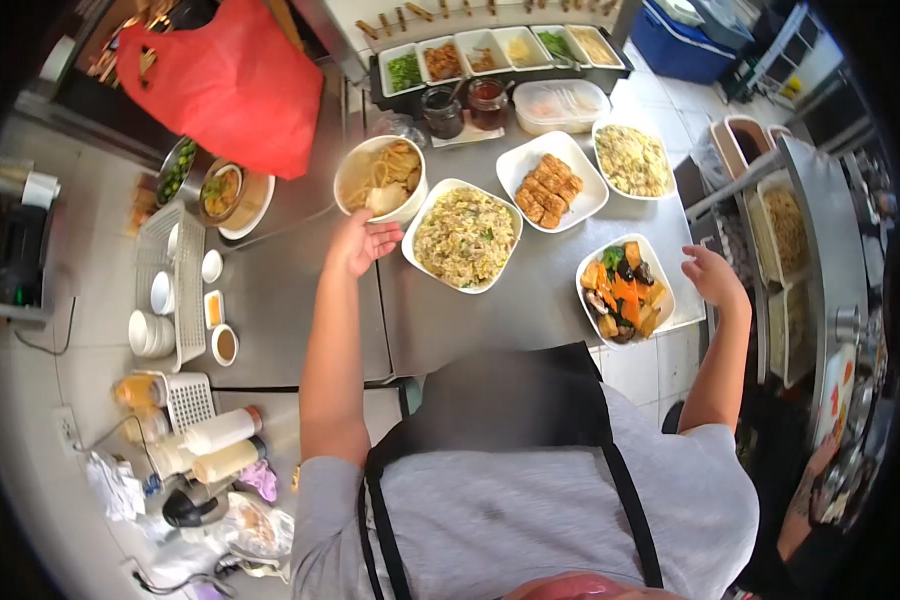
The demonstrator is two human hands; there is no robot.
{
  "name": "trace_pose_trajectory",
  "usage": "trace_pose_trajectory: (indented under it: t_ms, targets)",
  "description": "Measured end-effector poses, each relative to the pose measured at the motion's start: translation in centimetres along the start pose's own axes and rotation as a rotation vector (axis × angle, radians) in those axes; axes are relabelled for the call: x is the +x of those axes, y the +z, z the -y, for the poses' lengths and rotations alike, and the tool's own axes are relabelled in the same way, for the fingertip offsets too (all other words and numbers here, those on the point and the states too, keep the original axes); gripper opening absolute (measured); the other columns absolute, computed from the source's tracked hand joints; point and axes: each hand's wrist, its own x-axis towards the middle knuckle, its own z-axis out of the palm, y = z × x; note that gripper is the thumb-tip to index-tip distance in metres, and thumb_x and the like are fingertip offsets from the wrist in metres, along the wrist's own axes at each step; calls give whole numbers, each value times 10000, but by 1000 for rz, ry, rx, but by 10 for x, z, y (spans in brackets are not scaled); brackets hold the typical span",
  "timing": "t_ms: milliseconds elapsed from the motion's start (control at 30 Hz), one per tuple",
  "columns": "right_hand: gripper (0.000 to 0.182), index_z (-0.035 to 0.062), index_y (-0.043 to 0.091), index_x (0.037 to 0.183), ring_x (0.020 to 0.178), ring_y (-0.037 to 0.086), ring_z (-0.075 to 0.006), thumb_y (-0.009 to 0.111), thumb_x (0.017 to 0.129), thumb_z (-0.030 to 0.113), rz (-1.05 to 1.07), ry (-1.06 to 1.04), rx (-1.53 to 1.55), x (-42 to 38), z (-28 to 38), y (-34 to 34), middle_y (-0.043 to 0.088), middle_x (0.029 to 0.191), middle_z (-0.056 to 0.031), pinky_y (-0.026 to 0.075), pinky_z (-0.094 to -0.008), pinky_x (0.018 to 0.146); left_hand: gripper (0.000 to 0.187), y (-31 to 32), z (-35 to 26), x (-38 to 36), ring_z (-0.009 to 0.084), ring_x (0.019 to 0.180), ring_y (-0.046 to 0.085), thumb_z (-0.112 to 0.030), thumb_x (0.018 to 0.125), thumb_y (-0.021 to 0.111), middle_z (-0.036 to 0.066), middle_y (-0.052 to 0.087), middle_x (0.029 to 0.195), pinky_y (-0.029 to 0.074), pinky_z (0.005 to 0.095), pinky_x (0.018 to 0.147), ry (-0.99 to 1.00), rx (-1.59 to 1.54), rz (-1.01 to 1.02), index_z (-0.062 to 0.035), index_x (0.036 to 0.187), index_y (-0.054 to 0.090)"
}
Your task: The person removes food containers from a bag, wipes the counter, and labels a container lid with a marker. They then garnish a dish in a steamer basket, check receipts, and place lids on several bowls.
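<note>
On a steel counter, my left hand [367,240] is at the lower edge of a white round bowl of noodles [382,178], fingers apart; whether it touches the bowl is unclear. Just right of that hand is a square bowl of fried rice [463,236]. My right hand [708,272] hangs open in the air, right of a bowl of mixed vegetables and tofu [626,292], apart from it. Farther back are a plate of sliced fried cutlet [548,190] and a second bowl of fried rice [633,160].
Behind stand a topping tray [500,56], two dark jars [442,112] and a lidded plastic box [560,104]. A red bag [232,85] is back left, above a white basket [185,290]. Squeeze bottles [222,431] lie left. Another person's arm [798,510] shows lower right.
</note>
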Motion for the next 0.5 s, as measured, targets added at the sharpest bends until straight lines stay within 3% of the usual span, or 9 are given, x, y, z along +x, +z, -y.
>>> trace_pose_trajectory:
  t_ms: [100, 200, 267, 333, 400, 500]
  targets:
    - [368, 32, 480, 1080, 832, 542, -274, 531, 742, 167, -26, -82, -4, 4, 12, -10, 563, 893, -180, 413, -320, 731, 305, 2, 1, 0, 264, 807, 564, -162, 813, 327, 201, 536, 938, 467, 346, 654, 24, -75, -68, 26, 1039, 408]
    - [366, 34, 475, 1083, 778, 549, -238, 541, 739, 139, -27, -258, -17, 16, 23, -16, 571, 842, -159, 420, -314, 707, 303, 10, 9, -1, 259, 803, 570, -169, 817, 336, 187, 544, 918, 476, 363, 674, 103, -125, -168, 16, 1042, 421]
    - [350, 4, 461, 1086, 661, 498, -135, 502, 744, 62, 41, -416, 71, 29, 37, -19, 534, 703, -84, 403, -250, 620, 303, 7, 21, -5, 257, 762, 579, -176, 824, 344, 167, 558, 881, 485, 375, 690, 174, -210, -177, -2, 1056, 434]
    - [367, -4, 443, 1112, 624, 418, -80, 481, 749, 36, 146, -489, 102, 31, 69, -28, 457, 671, 0, 359, -208, 575, 312, 5, 32, -14, 244, 700, 590, -217, 822, 372, 145, 566, 870, 499, 375, 617, 233, -297, -197, -11, 1041, 455]
    - [360, -4, 439, 1119, 643, 404, -70, 464, 763, 42, 213, -599, 87, 45, 92, -31, 467, 724, 1, 343, -188, 581, 304, 3, 36, -36, 227, 662, 590, -220, 816, 404, 125, 572, 858, 500, 348, 553, 318, -336, -284, -51, 1067, 437]
    - [370, 4, 425, 1139, 672, 416, -77, 470, 777, 67, 329, -819, 10, 67, 131, -29, 481, 747, -13, 358, -201, 615, 307, -9, 44, -93, 212, 572, 583, -104, 803, 336, 149, 568, 810, 493, 312, 472, 365, -401, -438, -33, 1101, 354]
